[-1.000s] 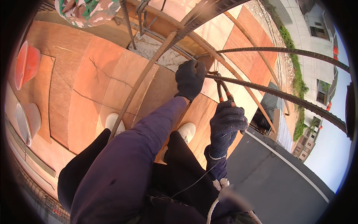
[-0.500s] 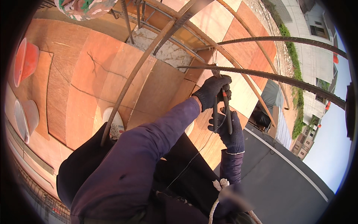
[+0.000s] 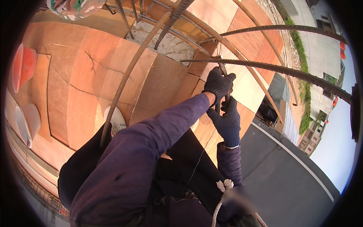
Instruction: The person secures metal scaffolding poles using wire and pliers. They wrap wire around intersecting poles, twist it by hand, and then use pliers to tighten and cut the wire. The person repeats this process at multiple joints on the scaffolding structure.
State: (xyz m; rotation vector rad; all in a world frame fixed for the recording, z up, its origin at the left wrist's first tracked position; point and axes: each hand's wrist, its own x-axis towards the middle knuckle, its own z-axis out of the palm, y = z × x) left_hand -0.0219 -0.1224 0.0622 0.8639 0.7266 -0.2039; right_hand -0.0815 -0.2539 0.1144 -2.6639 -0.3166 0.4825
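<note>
A pair of pincers (image 3: 222, 69) has its jaws up against a tie wire (image 3: 219, 47) at a long ribbed rebar (image 3: 272, 71). My left hand (image 3: 218, 84), in a dark knit glove, is closed round the pincers just below the head. Lower down, my right hand (image 3: 228, 123), gloved alike, is closed about the dark handles; its fingers are partly hidden. A thin loose wire (image 3: 196, 166) hangs below the hands across my dark trousers. The exact bite of the jaws on the wire is too small to make out.
More rebars (image 3: 132, 72) slant and arch around me. Plywood sheets (image 3: 90, 68) form the deck. Two buckets, one red (image 3: 25, 68) and one greyish (image 3: 28, 123), lie at the left. A camouflage-covered helmet (image 3: 75, 7) shows at the top. A dark grey surface (image 3: 283, 170) lies lower right.
My right hand has moved up and closed round the pincers' handles, which stood out from its looser fingers before. My left hand has shifted slightly up with the pincers, and the view has tilted a little.
</note>
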